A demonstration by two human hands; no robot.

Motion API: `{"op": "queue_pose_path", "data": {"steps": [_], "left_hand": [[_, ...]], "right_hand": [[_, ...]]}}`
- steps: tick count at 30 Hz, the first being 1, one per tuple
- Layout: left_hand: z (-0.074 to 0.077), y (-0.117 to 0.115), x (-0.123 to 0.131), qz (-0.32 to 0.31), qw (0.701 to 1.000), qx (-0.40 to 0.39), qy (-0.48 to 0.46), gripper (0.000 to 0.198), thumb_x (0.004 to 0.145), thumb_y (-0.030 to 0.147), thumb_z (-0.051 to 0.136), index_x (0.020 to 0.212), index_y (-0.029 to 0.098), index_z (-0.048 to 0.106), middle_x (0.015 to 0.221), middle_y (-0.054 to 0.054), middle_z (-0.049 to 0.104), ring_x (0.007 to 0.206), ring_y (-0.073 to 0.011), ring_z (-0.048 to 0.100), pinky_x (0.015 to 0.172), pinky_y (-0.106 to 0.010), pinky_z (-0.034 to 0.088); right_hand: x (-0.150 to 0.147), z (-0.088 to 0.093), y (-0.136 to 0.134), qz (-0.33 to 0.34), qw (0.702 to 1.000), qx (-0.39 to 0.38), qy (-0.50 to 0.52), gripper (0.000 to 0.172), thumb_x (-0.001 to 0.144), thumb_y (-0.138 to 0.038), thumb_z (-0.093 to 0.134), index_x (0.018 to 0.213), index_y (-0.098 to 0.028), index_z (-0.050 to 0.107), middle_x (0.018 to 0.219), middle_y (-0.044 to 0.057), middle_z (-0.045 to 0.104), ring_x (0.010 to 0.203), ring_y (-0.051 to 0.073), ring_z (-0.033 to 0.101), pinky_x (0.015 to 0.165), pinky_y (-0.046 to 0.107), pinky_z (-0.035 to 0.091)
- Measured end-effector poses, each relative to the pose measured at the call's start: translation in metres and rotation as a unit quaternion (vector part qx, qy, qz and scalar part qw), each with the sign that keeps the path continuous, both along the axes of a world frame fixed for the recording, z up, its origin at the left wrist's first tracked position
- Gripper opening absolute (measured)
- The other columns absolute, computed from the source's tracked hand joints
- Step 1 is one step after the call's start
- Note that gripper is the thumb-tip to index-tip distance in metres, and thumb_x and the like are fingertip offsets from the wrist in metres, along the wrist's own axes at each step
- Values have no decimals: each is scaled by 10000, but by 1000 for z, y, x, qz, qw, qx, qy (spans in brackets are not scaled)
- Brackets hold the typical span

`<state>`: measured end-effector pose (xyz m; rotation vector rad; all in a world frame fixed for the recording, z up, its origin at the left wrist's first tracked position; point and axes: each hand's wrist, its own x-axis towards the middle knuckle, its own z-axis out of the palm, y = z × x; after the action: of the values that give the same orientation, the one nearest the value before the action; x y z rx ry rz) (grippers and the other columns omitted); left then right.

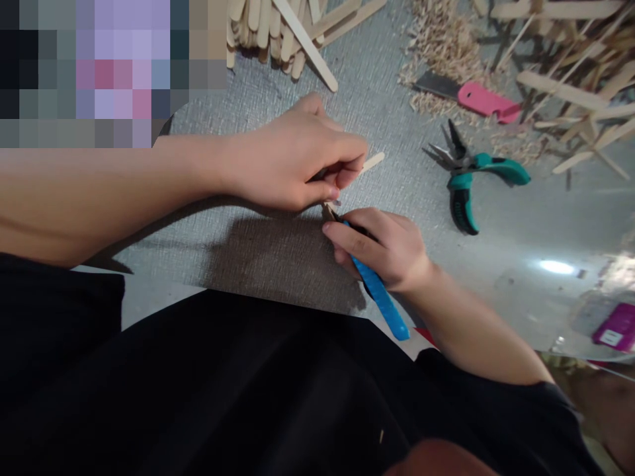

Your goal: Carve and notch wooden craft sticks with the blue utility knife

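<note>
My left hand point(292, 162) is closed in a pinch round a thin wooden stick point(372, 161), whose rounded tip pokes out past the fingers to the right. Just below it my right hand point(384, 248) grips a blue-handled utility knife point(384, 304), the index finger stretched along its top. The blade end meets the lower end of the stick between the two hands, over a grey textured mat point(278, 258).
A pile of wooden sticks point(282, 30) lies at the top. Wood shavings point(444, 46) and a pink-handled cutter point(483, 100) lie top right, teal-handled pliers point(469, 178) beside them. A stick framework point(580, 86) fills the far right. A magenta packet point(618, 327) sits at right.
</note>
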<state>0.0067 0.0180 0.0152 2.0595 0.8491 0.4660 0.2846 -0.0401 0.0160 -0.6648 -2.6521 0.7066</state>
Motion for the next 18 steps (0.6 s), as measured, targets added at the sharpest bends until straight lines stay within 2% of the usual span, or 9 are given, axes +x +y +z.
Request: {"op": "queue_pose_path", "data": {"steps": [4, 9, 11, 15, 18], "left_hand": [[2, 1, 0, -22, 1000, -4, -5, 120, 946, 386, 687, 921, 294, 614, 772, 8, 704, 842, -274, 730, 1290, -632, 359], [7, 3, -1, -38, 999, -14, 5, 118, 972, 287, 685, 946, 280, 570, 786, 54, 661, 690, -179, 527, 1321, -641, 318], [7, 3, -1, -40, 999, -16, 14, 132, 981, 302, 690, 946, 293, 563, 776, 55, 658, 677, -187, 521, 1338, -622, 315], [5, 2, -1, -28, 999, -12, 16, 120, 965, 332, 671, 943, 292, 559, 776, 44, 656, 686, -200, 538, 1316, -611, 326], [8, 2, -2, -30, 999, -20, 27, 115, 977, 332, 662, 946, 287, 560, 770, 47, 648, 724, -190, 542, 1316, -583, 322]], "right_hand": [[2, -2, 0, 12, 999, 42, -5, 338, 1243, -270, 529, 1320, -247, 857, 1002, 37, 836, 786, 169, 695, 701, 319, 506], [-1, 0, 2, 23, 996, 83, 0, 339, 1237, -247, 526, 1255, -222, 864, 971, 56, 803, 763, 187, 670, 695, 335, 509], [-2, 1, 1, 19, 998, 57, 6, 341, 1250, -254, 523, 1239, -224, 862, 957, 50, 799, 740, 186, 662, 674, 337, 494], [-2, 1, -1, -24, 996, -85, -21, 286, 1258, -349, 573, 1273, -277, 850, 928, 17, 800, 705, 177, 661, 669, 325, 508], [-1, 2, -2, -44, 993, -111, -26, 345, 1266, -434, 547, 1253, -264, 847, 929, 29, 803, 732, 184, 669, 686, 332, 506]]}}
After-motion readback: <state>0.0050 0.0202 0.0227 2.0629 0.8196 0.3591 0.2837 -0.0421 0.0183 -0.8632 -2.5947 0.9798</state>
